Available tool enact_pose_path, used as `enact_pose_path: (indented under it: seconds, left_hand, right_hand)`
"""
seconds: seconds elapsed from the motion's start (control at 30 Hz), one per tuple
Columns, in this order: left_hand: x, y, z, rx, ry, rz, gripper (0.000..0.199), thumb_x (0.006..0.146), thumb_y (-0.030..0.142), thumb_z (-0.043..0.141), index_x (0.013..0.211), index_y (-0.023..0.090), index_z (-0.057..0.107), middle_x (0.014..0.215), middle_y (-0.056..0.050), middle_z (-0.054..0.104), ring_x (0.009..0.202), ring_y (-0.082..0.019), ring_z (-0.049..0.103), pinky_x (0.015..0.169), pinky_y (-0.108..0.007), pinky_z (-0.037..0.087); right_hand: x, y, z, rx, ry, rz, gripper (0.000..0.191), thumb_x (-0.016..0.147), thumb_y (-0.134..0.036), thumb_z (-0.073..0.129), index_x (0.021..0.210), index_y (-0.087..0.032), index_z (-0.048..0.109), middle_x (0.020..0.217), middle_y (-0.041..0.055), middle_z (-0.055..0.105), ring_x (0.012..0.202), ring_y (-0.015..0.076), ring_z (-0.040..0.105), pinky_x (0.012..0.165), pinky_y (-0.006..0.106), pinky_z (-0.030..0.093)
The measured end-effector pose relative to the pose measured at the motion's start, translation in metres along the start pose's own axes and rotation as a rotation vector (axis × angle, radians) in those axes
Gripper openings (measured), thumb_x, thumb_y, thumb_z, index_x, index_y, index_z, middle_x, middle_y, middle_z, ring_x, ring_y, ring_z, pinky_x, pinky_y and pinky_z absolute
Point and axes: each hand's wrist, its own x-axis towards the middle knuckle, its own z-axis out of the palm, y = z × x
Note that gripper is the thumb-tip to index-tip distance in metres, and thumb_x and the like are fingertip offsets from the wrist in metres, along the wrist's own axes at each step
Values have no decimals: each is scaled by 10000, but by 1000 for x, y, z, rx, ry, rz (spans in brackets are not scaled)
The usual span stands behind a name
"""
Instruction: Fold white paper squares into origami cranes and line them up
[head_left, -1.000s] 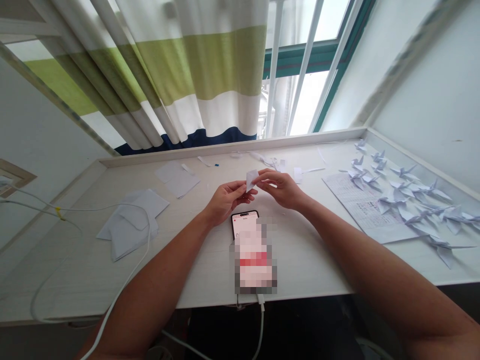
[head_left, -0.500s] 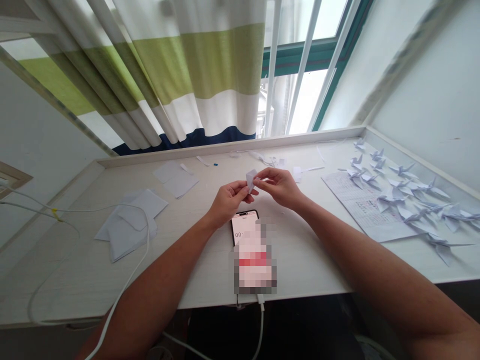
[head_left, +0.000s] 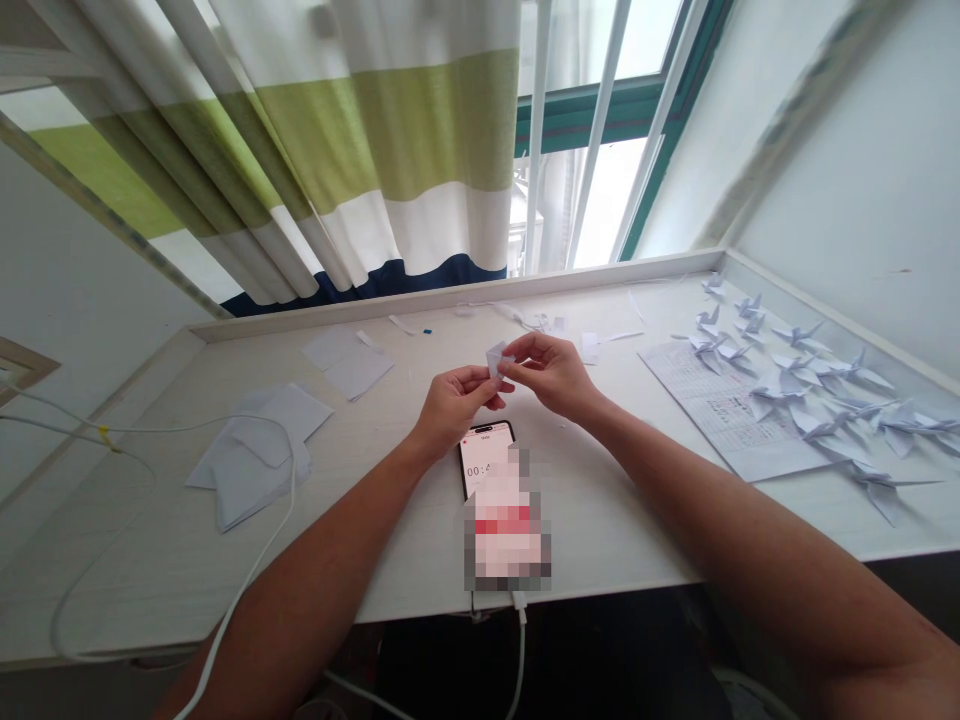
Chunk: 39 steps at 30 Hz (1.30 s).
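Observation:
A small folded piece of white paper (head_left: 495, 358) is held up above the middle of the desk, between both hands. My left hand (head_left: 459, 402) pinches its lower edge between thumb and fingers. From the right, my right hand (head_left: 546, 370) grips the paper's side with thumb and forefinger. Fingertips cover part of the paper, so its exact folds cannot be made out. Just below the hands lies a phone (head_left: 487, 450) with a timer on its screen, its lower part blurred out.
Folded paper cranes (head_left: 795, 370) crowd the right side, some on a printed sheet (head_left: 720, 430). Loose white paper sheets (head_left: 255, 450) lie at left, with more squares (head_left: 349, 362) behind them. A white cable (head_left: 289, 500) crosses the left forearm. Paper scraps (head_left: 590, 347) sit near the back edge.
Both hands keep hold of the folded paper, with only a slight shift of the fingers at its right side. The whole view has moved a little.

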Motion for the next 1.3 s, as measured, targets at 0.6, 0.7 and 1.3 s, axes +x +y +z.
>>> enact_pose_path:
  seconds: [0.6,0.7,1.3]
  left_hand:
    - [-3,-1,6,10,12,42,430,812,553,846,935,145,781,884,-102,821,672,-151,685,729,-328,576]
    - [-3,-3,7,44,3,30,431,815,562,841,923,149,781,872,-101,819,681,-154,687,719,-319,570]
    - [-3,-3,6,83,-37,89,392,846,505,834,981,138,808,889,-113,826,738,-190,745,765,-355,615]
  right_hand:
    - [0,4,5,73,35,-32,467,738,-430,933,1018,-219,624,824,-22,696,718,137,655,675,305,536]
    - [-2,2,6,88,4,-11,448,763,-421,917,1040,-219,629,727,-61,633,623,112,598,593,280,479]
    - [-5,-7,12,160,-35,3,517,764,-328,890,1175,-229,592,738,-46,708,596,123,620,561,272,496]
